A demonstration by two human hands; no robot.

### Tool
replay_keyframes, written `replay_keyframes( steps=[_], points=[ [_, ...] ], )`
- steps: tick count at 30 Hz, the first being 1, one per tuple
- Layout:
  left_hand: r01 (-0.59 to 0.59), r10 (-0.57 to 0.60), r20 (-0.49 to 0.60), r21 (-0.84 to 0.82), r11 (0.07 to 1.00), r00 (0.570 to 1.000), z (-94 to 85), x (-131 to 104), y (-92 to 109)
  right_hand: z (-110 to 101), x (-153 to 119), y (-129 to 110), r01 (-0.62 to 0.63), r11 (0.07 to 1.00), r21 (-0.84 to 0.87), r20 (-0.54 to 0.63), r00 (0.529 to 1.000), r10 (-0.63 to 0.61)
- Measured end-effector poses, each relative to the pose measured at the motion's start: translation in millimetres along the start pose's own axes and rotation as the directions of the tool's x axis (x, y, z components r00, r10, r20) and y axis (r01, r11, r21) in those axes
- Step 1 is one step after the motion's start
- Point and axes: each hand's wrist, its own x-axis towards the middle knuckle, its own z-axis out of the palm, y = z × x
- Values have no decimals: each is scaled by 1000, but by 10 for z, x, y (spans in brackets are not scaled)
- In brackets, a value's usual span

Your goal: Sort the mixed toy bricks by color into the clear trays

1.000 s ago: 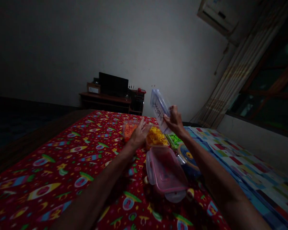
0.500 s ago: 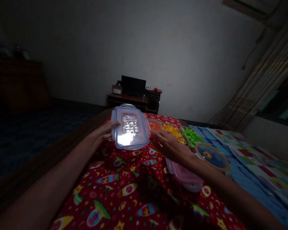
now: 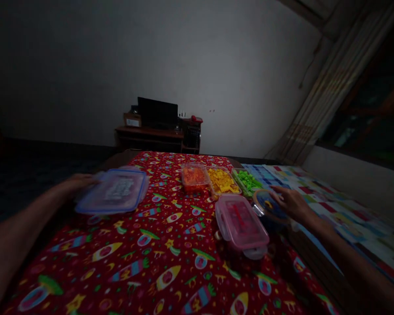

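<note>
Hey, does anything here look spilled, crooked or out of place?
Nothing looks spilled. The three open tubs sit in a neat row. The blue-rimmed lid in the left hand is off any tub, held low at the cloth's left edge.

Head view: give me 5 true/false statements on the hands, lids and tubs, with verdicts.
1. The left hand holds the blue-rimmed lid out to the left, over the patterned red cloth. True.
2. The right hand rests on the pink-lidded container. False: it is on the round blue-and-yellow lid, right of that container.
3. Three open tubs sit in a row: orange pieces, yellow pieces, green pieces. True.
4. The pink-lidded container stands open. False: its lid is on.
5. The blue-rimmed lid covers the yellow tub. False: it is well left of it, in the left hand.
</note>
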Motion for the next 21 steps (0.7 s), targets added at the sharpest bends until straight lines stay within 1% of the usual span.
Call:
replay_keyframes(
  steps=[1, 2, 3, 4, 5, 6, 7, 8, 10, 11, 12, 13, 14, 15, 16, 17, 18, 19, 20, 21],
  points=[
    [8, 0, -47, 153, 988, 999, 25, 7, 62, 7, 10, 119, -96, 995, -34, 8, 995, 96],
    [-18, 27, -42, 205, 979, 999, 79, -11, 139, 25, 19, 232, -176, 983, -61, 29, 984, 178],
    [-75, 86, -46, 210, 975, 995, 165, -59, 228, 52, 25, 335, -233, 970, -76, 69, 969, 238],
    [-211, 217, -19, 155, 965, 976, 285, -144, 323, 87, 29, 424, -269, 960, -77, 127, 953, 277],
    [-276, 275, 26, 114, 954, 961, 437, -267, 418, 125, 33, 495, -287, 956, -64, 193, 936, 294],
    [-306, 301, 68, 83, 949, 951, 618, -428, 505, 162, 39, 548, -295, 955, -42, 246, 923, 296],
    [-327, 320, 138, 27, 945, 937, 821, -622, 576, 195, 47, 584, -306, 952, -16, 279, 913, 298],
    [-325, 323, 240, -32, 945, 915, 1036, -843, 628, 221, 59, 606, -328, 944, 8, 287, 905, 313],
    [-287, 310, 402, -117, 951, 861, 1472, -1317, 669, 247, 90, 624, -399, 915, 53, 225, 898, 379],
    [-178, 264, 526, -210, 961, 808, 1679, -1546, 662, 249, 106, 626, -437, 896, 79, 180, 890, 418],
    [-77, 235, 646, -263, 962, 727, 1869, -1753, 643, 244, 119, 627, -473, 875, 108, 147, 878, 456],
    [-18, 225, 713, -285, 958, 664, 2042, -1929, 618, 236, 130, 629, -501, 854, 141, 126, 865, 486],
    [19, 220, 739, -300, 954, 637, 2194, -2067, 592, 225, 136, 632, -521, 835, 178, 113, 854, 509],
    [36, 226, 749, -316, 948, 622, 2324, -2166, 568, 213, 137, 636, -536, 814, 223, 106, 844, 526],
    [31, 253, 756, -340, 940, 604, 2432, -2227, 550, 200, 134, 642, -542, 792, 280, 94, 837, 540],
    [23, 272, 751, -356, 934, 602, 2515, -2256, 539, 184, 127, 647, -541, 763, 353, 71, 829, 555],
    [11, 287, 728, -375, 927, 623, 2574, -2260, 534, 166, 118, 652, -528, 723, 445, 50, 821, 568],
    [-4, 296, 695, -389, 921, 656, 2608, -2249, 537, 144, 109, 654, -505, 664, 552, 43, 812, 581],
    [-17, 298, 661, -396, 918, 689, 2622, -2231, 546, 118, 102, 653, -480, 577, 661, 57, 799, 599],
    [-24, 298, 633, -404, 915, 715, 2617, -2212, 562, 87, 98, 648, -457, 464, 759, 95, 783, 615]
  ],
)
